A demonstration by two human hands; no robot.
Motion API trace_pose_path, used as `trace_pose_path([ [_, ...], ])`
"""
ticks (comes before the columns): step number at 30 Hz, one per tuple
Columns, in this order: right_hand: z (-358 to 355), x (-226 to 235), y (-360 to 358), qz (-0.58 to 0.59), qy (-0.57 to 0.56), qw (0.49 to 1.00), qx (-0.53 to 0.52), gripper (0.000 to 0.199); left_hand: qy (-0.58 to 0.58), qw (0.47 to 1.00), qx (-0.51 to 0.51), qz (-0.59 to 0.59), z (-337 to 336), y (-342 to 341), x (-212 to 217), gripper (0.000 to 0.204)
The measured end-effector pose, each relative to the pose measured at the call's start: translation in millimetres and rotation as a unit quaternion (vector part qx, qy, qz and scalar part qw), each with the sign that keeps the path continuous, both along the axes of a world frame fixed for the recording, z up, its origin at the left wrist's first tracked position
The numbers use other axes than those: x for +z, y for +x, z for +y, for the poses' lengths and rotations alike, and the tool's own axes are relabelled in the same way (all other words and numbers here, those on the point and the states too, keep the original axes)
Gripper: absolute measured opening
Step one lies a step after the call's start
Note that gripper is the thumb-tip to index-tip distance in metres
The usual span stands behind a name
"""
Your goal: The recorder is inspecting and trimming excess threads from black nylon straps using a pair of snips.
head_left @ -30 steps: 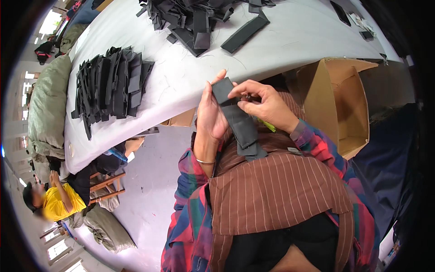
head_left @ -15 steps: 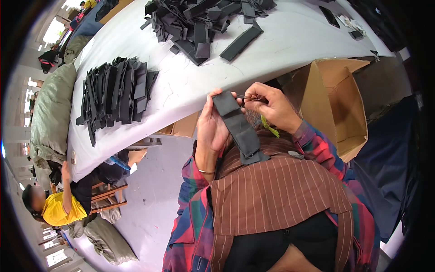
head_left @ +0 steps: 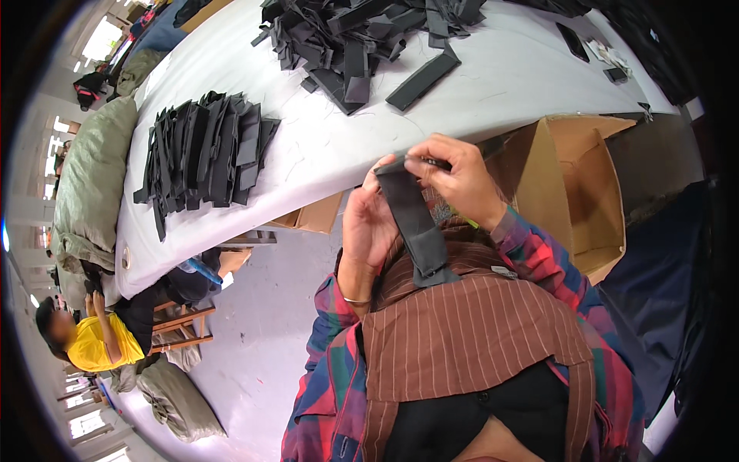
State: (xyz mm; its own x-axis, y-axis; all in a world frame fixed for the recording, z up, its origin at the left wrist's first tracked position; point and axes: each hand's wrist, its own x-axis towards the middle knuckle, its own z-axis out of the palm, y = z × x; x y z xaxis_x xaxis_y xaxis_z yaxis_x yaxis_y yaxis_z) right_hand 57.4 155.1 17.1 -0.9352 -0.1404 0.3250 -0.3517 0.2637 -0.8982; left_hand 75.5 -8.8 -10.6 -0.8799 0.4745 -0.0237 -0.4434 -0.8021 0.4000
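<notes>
Holding a black fabric strip (head_left: pixel 414 223) up in both hands, just off the near edge of the white worktop (head_left: pixel 477 92).

Watching from my end, I saw the worktop carry a loose heap of black pieces (head_left: pixel 362 38) at its far side and a tidier stack of black strips (head_left: pixel 204 150) to the left, well apart from each other. An open cardboard box (head_left: pixel 585 192) stood below the worktop on the right. Lower left, a person in a yellow shirt (head_left: pixel 96 343) sat on the floor. The strip hung down to my striped apron (head_left: pixel 462 331). My left hand (head_left: pixel 368 227) cupped it from behind, fingers closed against it; my right hand (head_left: pixel 454 181) pinched its top end shut.
</notes>
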Motion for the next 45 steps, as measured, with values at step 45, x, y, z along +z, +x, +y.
trace_pose_path([
  [45, 6.0, 8.9, 30.6, 0.160, 0.241, 0.957, -0.024, 0.014, -0.221, 0.968, 0.114, 0.008, 13.1, -11.1, 9.6, 0.024],
])
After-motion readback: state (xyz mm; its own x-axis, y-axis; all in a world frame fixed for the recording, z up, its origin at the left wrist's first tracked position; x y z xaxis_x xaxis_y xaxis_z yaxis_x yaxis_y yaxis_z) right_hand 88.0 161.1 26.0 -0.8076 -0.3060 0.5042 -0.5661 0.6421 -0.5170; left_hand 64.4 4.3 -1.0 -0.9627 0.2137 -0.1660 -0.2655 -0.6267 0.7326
